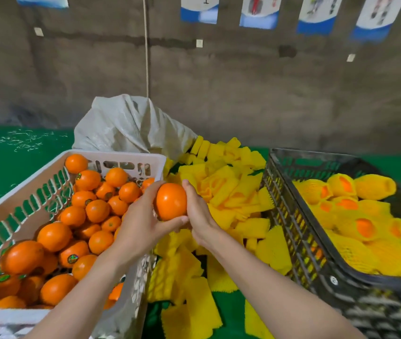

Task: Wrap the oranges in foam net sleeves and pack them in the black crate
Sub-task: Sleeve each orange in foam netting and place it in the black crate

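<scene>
Orange (171, 201), bare and slightly taller than wide, stands upright between my hands above the heap of yellow foam net sleeves (228, 192); I cannot tell where its stem points. My left hand (143, 221) cups it from beneath, and my right hand (198, 214) clasps its right side. The white crate (121, 156) of loose oranges (96, 210) sits left, the black crate (292, 216) holding wrapped oranges (363, 226) right.

A grey concrete wall (243, 81) (posters (259, 13) hung along the top) rises behind a green floor (11, 155).

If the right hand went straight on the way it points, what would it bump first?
The right hand would probably meet the yellow foam sleeves first, then the white sack; depth is unclear.
</scene>
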